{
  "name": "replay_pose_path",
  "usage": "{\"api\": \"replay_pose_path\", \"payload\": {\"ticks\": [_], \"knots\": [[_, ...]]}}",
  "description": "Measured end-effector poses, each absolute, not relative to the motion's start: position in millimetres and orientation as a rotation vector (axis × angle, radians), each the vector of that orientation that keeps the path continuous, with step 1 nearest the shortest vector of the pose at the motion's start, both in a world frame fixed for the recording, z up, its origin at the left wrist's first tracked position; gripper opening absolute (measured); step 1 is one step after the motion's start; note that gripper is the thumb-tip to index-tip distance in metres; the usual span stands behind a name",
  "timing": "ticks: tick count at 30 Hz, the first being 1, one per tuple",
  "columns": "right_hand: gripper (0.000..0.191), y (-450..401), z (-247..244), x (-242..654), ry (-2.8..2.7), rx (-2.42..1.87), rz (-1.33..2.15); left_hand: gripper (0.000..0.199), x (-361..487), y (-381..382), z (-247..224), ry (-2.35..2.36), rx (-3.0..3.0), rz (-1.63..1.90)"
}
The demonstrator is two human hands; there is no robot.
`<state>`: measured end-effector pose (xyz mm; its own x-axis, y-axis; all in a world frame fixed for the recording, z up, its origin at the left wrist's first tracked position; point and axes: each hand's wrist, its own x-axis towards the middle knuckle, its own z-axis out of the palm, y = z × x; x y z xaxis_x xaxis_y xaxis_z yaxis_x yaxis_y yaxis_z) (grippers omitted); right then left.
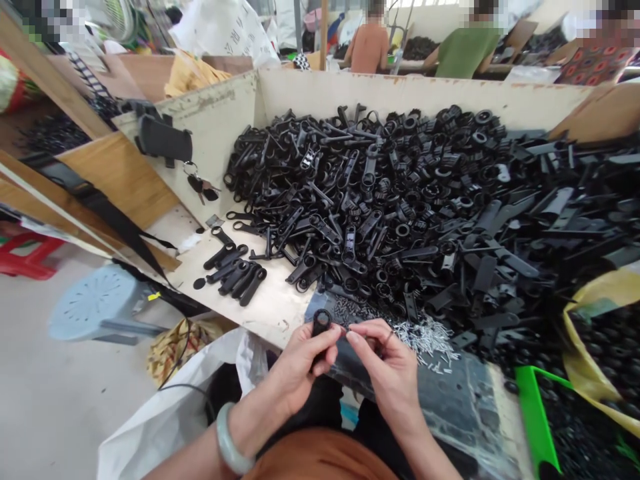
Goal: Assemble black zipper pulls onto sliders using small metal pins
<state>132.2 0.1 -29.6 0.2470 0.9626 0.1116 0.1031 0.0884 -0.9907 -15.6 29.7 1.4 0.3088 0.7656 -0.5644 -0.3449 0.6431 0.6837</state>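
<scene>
My left hand (310,353) is closed around a black plastic handle with a round ring end (321,321), held upright above the bench's front edge. Close beside it, my right hand (387,360) is pinched, thumb against index finger; whatever sits between those fingertips is too small to make out. Just behind the hands lie a heap of silver pins (427,339) and a patch of small dark pins (357,312). A large mound of black plastic parts (350,193) fills the bench beyond. To the left, several similar black handles (235,275) rest in a row.
A cream board wall (400,93) encloses the back. Keys (201,187) hang at the left wall under a black holder (165,139). A green bin (535,413) and a yellow bag (590,333) stand right. A blue stool (95,300) is on the floor. Other people work beyond.
</scene>
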Motion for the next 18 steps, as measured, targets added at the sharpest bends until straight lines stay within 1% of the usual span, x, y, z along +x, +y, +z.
{"api": "replay_pose_path", "payload": {"ticks": [4,8,13,18], "knots": [[0.008,1.6,-28.8,131.0,-1.154,-1.271,0.902,0.038,-9.8,26.6,2.4,0.932,0.303,0.78],[0.006,-0.4,-32.4,132.0,-1.127,-1.244,0.898,0.038,-7.9,23.9,4.2,0.916,0.244,0.786],[0.004,-2.6,-38.2,133.7,-1.122,-1.227,0.926,0.034,-6.4,21.7,5.8,0.901,0.252,0.801],[0.005,-1.7,-34.3,136.5,-1.205,-1.244,0.864,0.032,-6.0,20.3,3.6,0.938,0.384,0.826]]}}
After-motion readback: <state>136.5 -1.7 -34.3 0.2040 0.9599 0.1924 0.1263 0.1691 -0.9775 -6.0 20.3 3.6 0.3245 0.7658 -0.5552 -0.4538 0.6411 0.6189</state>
